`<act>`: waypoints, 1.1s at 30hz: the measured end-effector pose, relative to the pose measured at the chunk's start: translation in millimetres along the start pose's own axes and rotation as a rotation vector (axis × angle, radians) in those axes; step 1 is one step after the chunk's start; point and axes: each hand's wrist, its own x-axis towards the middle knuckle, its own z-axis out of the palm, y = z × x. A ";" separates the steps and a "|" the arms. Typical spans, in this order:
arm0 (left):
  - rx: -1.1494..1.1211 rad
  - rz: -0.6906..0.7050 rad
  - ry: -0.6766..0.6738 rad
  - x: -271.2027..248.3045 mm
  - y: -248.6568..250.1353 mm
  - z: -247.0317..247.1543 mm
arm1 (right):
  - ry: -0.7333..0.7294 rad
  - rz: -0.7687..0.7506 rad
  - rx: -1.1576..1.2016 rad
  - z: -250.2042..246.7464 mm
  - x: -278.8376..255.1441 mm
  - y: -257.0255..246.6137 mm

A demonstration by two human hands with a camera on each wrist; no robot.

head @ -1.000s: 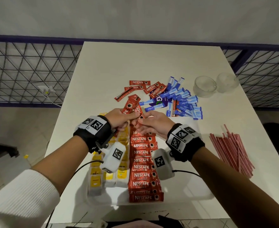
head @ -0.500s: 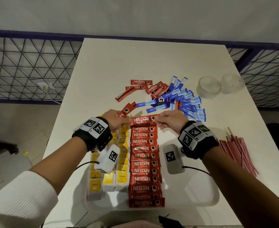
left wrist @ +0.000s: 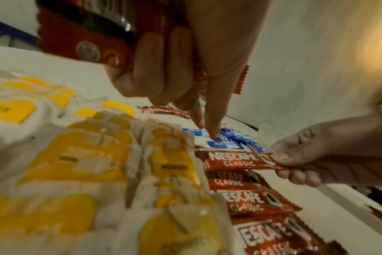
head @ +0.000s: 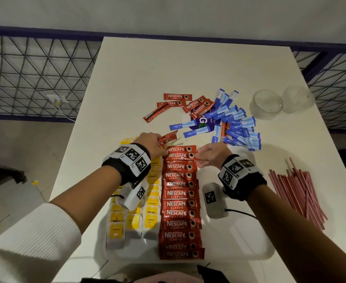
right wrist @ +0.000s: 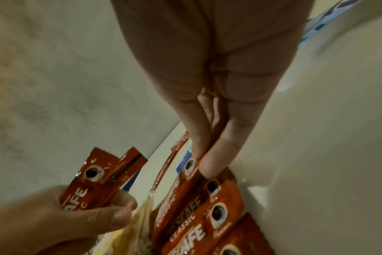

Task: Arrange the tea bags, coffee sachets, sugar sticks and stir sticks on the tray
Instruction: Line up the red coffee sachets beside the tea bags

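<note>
**Laying the red coffee packs in a row**

The tray point(head: 239, 256) is sitting at the near edge of the table point(head: 188, 64). It is white and hard to tell from the table. On its left side, the tea bags point(head: 134, 219) are lying in rows with yellow tags. One tag is reading "RELAX" and another "HONEY". Right beside them, the coffee row point(head: 179, 203) is running from near to far, each pack partly over the next one, so they stay neat. Each red pack is saying "NESCAFE CLASSIC".

At the far end of the row, the right hand point(head: 211, 155) is pinching the end of a coffee pack point(head: 180, 155) between thumb and fingers. It looks like it is setting this pack down as the next one in the row. The left hand point(head: 150, 142) is gripping spare packs point(head: 168, 137) in curled fingers, ready to pass on, with one finger pointing down by the row.

The stir sticks point(head: 298, 190) are lying in a pink pile on the table to the right, well apart from the tray.

Farther off, loose coffee packs point(head: 178, 97) are lying on the table. Next to them is a pile of blue sugar sticks point(head: 237, 125) that say "equal". Two clear cups point(head: 267, 104) are standing at the far right.
</note>
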 end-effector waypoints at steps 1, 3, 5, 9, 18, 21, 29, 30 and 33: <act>0.025 0.016 -0.019 1.2 2.3 2.2 | 0.000 0.017 -0.015 1.2 0.5 -0.5; 0.062 0.048 -0.047 2.2 6.3 5.6 | -0.004 0.030 -0.037 3.1 0.8 -1.9; 0.090 0.075 -0.065 3.7 8.8 8.0 | -0.009 0.038 -0.043 3.4 1.0 -3.2; 0.151 0.105 -0.077 7.1 11.1 10.8 | 0.008 0.030 -0.046 2.1 2.6 -4.3; 0.165 0.118 -0.084 10.5 11.3 13.4 | 0.050 0.078 -0.169 5.3 7.0 -2.4; 0.164 0.116 -0.076 11.4 11.9 14.3 | 0.086 0.076 -0.222 5.7 8.9 -0.1; 0.187 0.129 -0.076 12.4 12.2 15.9 | 0.071 0.122 -0.282 7.9 13.7 -2.2; 0.187 0.129 -0.076 12.3 12.3 15.9 | 0.073 0.126 -0.286 7.7 14.2 -2.3; 0.188 0.125 -0.079 12.5 11.9 16.2 | 0.085 0.129 -0.274 7.7 16.0 -3.0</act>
